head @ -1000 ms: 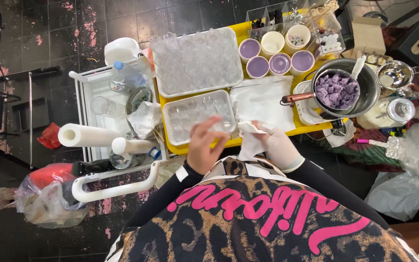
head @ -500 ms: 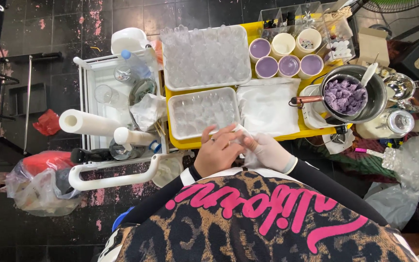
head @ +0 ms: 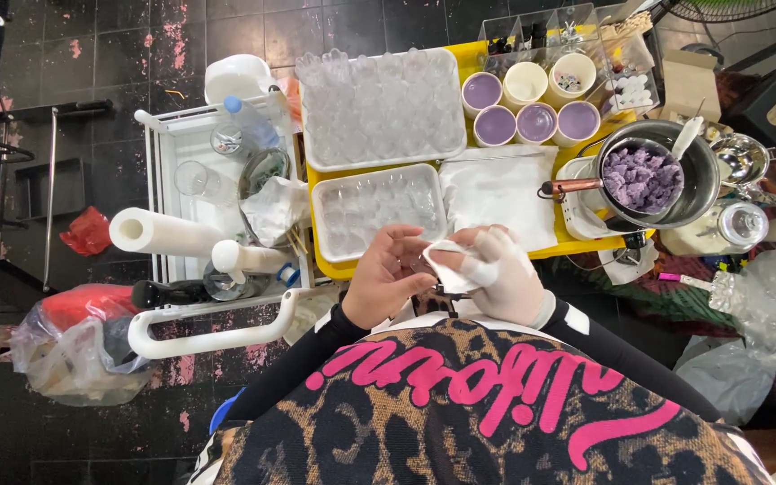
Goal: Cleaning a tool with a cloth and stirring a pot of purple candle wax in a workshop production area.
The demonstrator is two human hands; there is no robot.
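Note:
My bare left hand [head: 386, 278] and my white-gloved right hand [head: 507, 274] meet close to my chest, just off the front edge of the yellow table [head: 334, 268]. The right hand presses a white tissue [head: 449, 262] against a small clear cup pinched in the left fingers; the cup is mostly hidden between the hands. Just beyond the hands lies a shallow clear tray [head: 319, 216] of small clear cups. A larger tray [head: 303, 135] of the same cups sits behind it.
A white cloth [head: 496, 193] lies right of the small tray. Cups with purple filling [head: 496, 126] stand behind it, and a steel pot [head: 702, 180] holds a purple mass [head: 641, 175]. At left a white cart [head: 163, 153] carries a paper roll [head: 159, 235] and bottles.
Both hands have drawn back from the small tray towards my body. The left hand brought the clear cup along, and the tissue is now wrapped against it.

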